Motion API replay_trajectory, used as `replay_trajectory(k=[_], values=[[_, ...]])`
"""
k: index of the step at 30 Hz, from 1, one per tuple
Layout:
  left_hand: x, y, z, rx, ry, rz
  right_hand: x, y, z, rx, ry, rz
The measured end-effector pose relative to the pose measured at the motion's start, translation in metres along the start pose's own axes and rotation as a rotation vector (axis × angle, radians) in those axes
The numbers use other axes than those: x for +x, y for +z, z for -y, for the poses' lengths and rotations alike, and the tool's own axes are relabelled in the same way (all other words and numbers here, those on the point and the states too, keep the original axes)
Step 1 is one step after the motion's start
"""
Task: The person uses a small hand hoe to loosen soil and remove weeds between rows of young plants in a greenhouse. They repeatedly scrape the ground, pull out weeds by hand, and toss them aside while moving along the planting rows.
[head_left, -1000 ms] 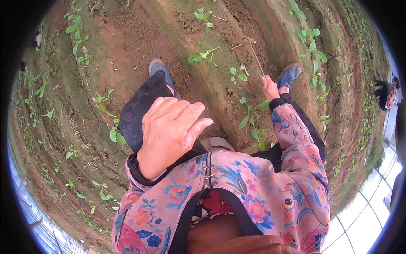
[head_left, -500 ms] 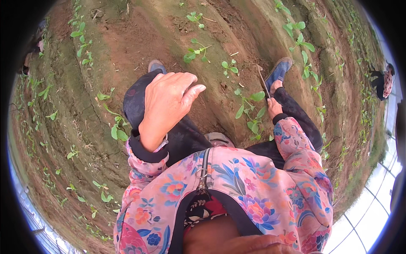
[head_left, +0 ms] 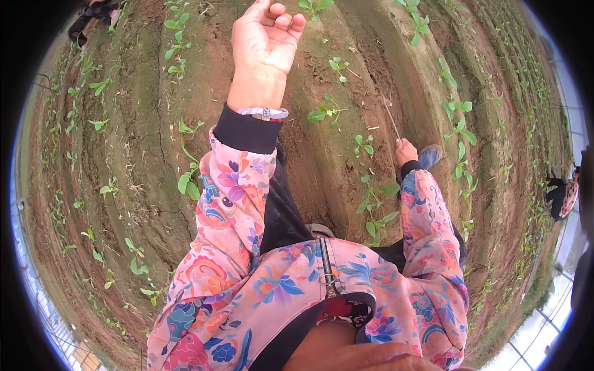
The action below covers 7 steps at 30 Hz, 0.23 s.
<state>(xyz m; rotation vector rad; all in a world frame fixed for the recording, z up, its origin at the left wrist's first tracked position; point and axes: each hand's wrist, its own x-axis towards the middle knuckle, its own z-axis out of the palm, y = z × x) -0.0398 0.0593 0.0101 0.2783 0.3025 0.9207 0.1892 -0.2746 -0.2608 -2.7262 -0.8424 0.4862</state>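
My left hand (head_left: 265,43) is raised at the top of the view with its palm turned up. Its fingers curl loosely, and the bare palm shows nothing in it. A patterned band (head_left: 265,114) circles that wrist. Lower on the right, my right hand (head_left: 406,153) is closed around a thin-shafted hand hoe (head_left: 390,114), which slants forward over the soil furrow. Leafy green seedlings (head_left: 371,201) grow just left of my right forearm, and another seedling (head_left: 326,112) stands in the row between my two hands.
Ridged brown soil carries rows of seedlings (head_left: 460,108) on both sides. My shoe (head_left: 430,156) rests beyond the right hand. Other people are at the far right (head_left: 563,195) and upper left (head_left: 93,18). Pale framed panels (head_left: 550,315) border the field at right.
My left hand has swung forward and up from above my knee, turning from back-up to palm-up. My right hand has reached a little forward, still holding the hoe.
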Motion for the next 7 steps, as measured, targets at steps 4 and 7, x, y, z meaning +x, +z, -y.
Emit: replay_trajectory(k=[4,7], values=[[-0.007,-0.016,-0.006,-0.115,-0.009,-0.221,0.06,0.0,0.026,0.089,0.007,-0.099],[-0.004,-0.01,-0.009,-0.145,0.042,-0.146,0.149,0.018,0.066,0.135,-0.126,-0.119]])
